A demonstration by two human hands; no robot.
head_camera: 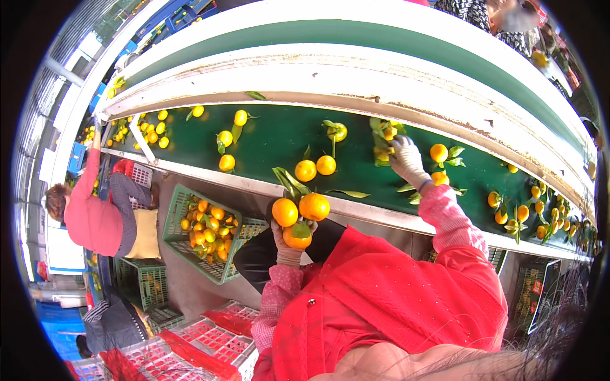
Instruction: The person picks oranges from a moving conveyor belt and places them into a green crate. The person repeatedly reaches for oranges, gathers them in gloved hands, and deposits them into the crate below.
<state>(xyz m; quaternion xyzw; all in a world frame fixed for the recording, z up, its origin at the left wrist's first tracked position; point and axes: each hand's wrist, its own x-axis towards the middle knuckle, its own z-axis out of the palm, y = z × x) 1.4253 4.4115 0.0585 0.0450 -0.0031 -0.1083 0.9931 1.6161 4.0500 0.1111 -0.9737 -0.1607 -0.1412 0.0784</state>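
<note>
My left hand (pixel 287 250), in a pale glove, is wrapped around three mandarin oranges (pixel 296 237) with green leaves, in front of the belt's near edge. My right hand (pixel 405 155), also gloved, reaches over the green conveyor belt (pixel 281 138). Its fingers are at a blurred cluster of leafy mandarins (pixel 389 131); whether they grip any fruit cannot be told. Two loose mandarins (pixel 315 166) lie on the belt beyond my left hand. A leafy mandarin (pixel 439 153) lies just right of my right hand.
A green plastic crate (pixel 178 228) of mandarins stands on the floor at left. White and red crates (pixel 205 343) are beside me. A person in a pink top (pixel 93 209) sits at far left, reaching to the belt. A white metal rail (pixel 305 78) runs behind the belt.
</note>
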